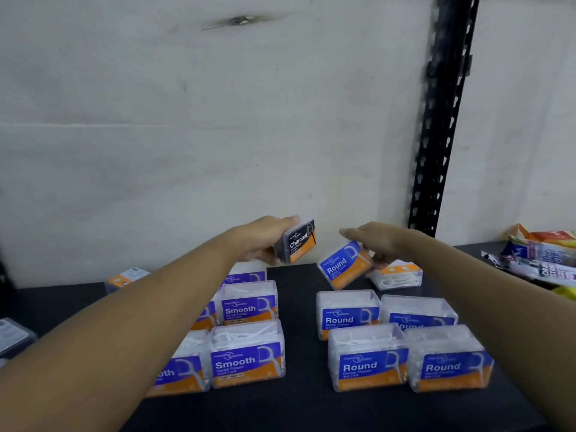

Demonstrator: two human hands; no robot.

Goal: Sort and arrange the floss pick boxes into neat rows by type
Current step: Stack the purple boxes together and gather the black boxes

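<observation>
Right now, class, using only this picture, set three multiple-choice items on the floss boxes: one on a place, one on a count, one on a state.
1. Where do the standing Round boxes sit relative to the Smooth boxes?
A. To their right
B. To their left
C. Stacked on top of them

2. How many Round boxes stand upright in the right group?
A. Two
B. Four
C. Six

3. What is the state of the Charcoal box?
A. Standing in a row
B. Lying flat on the shelf
C. Held up in the left hand

Answers:
1 A, the Round labels fill the right group on the shelf.
2 B, two rows of two stand there.
3 C, the left hand's fingers grip it above the shelf, while the right hand holds a tilted Round box.
</observation>
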